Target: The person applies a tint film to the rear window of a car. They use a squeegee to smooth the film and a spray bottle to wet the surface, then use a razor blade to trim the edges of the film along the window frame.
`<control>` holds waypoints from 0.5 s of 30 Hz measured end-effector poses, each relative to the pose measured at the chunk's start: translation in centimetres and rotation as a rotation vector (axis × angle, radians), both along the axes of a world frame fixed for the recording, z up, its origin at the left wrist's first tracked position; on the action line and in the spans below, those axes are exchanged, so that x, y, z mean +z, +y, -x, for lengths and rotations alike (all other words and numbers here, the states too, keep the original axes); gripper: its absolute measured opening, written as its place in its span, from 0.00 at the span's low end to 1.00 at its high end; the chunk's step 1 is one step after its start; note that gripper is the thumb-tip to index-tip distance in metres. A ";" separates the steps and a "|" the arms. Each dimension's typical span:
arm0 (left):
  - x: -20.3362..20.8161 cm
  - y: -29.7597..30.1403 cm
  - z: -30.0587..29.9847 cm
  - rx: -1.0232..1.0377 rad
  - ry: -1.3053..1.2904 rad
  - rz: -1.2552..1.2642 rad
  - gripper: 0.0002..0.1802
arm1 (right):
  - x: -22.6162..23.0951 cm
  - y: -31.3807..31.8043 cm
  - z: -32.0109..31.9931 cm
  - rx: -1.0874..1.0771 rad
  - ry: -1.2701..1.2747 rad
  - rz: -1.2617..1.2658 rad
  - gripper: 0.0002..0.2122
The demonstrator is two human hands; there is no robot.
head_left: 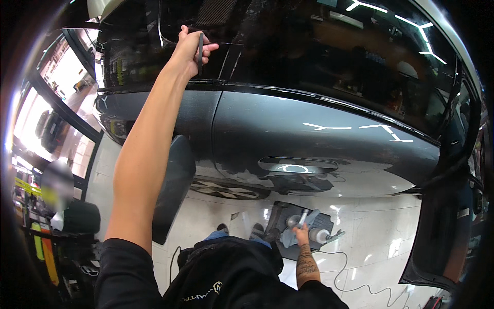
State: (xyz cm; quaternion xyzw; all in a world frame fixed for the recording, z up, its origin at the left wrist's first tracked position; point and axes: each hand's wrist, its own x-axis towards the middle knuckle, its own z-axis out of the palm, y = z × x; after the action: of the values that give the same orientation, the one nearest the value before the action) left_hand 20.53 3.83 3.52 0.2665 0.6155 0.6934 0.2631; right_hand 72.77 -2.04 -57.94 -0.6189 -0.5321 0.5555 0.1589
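Observation:
My left hand (193,53) is stretched far forward, close to the dark glass of a grey car (309,118). Its fingers are closed around a thin, flat, dark grey strip (200,54), with one finger pointing out to the right. Down by my right side, my right hand (301,236) reaches over a black tray-like stand (280,219). A pale stick-like piece (303,216) rises from its fingers; its kind is too small to tell. Beside that hand lies a white bottle (321,236) with a grey spray head.
An open car door (437,242) stands at the right. A dark panel (177,195) sits upright below my left forearm. The car's wheel (229,189) shows under the bodywork. A thin cable (342,275) curls across the pale floor. A black bin (82,217) stands at the left.

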 end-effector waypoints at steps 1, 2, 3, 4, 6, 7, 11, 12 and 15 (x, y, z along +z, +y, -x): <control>-0.5 -1.1 0.7 0.042 -0.009 -0.020 0.46 | 2.2 -0.9 1.3 0.060 -0.062 -0.071 0.40; -0.7 -1.2 1.0 0.058 -0.015 -0.039 0.46 | 3.0 -1.2 2.0 0.140 -0.129 -0.143 0.36; -0.8 -0.9 1.0 0.063 -0.015 -0.056 0.46 | 3.2 -1.4 2.5 0.209 -0.191 -0.212 0.32; -0.5 -0.6 0.1 0.114 -0.013 -0.026 0.40 | 3.0 -1.7 3.2 0.230 -0.194 -0.243 0.32; -0.2 -0.1 0.6 0.126 -0.002 0.004 0.39 | 2.8 -1.7 4.2 0.276 -0.202 -0.307 0.33; -0.5 -0.2 0.9 0.142 0.002 0.027 0.39 | 2.7 -1.6 4.7 0.259 -0.177 -0.268 0.31; -1.8 2.2 2.1 0.347 0.084 -0.106 0.46 | 3.0 1.0 5.6 0.327 -0.141 -0.069 0.29; -1.8 2.7 1.6 0.355 0.039 -0.180 0.49 | 3.0 1.6 5.7 0.395 -0.176 -0.003 0.31; -2.0 3.1 1.8 0.418 0.039 -0.221 0.51 | 5.9 2.1 6.4 0.478 -0.163 0.096 0.38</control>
State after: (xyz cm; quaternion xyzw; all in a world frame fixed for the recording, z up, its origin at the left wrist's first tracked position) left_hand 18.75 6.92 1.52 0.1739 0.5825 0.7908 0.0712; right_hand 66.33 0.07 -52.09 -0.5252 -0.6474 0.5501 -0.0500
